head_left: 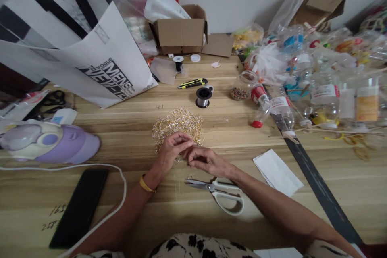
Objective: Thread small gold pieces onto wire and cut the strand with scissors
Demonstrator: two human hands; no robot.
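Observation:
A loose pile of tiny gold and silver pieces lies on the wooden table. At its near edge, my left hand has thumb and fingers pinched together. My right hand is close beside it, fingers curled and pinched too. Whatever sits between the fingertips is too small or hidden to make out. Open-bladed scissors with pale handles rest just below my right hand, with a few small bits by the blade tips. Beyond the pile stands a black spool of fine silvery line.
A yellow-black utility knife and a jar of beads are farther back. Plastic bottles crowd the right side. Folded white paper lies near my right arm. Leftward are a purple device, a black flat object and a white cable.

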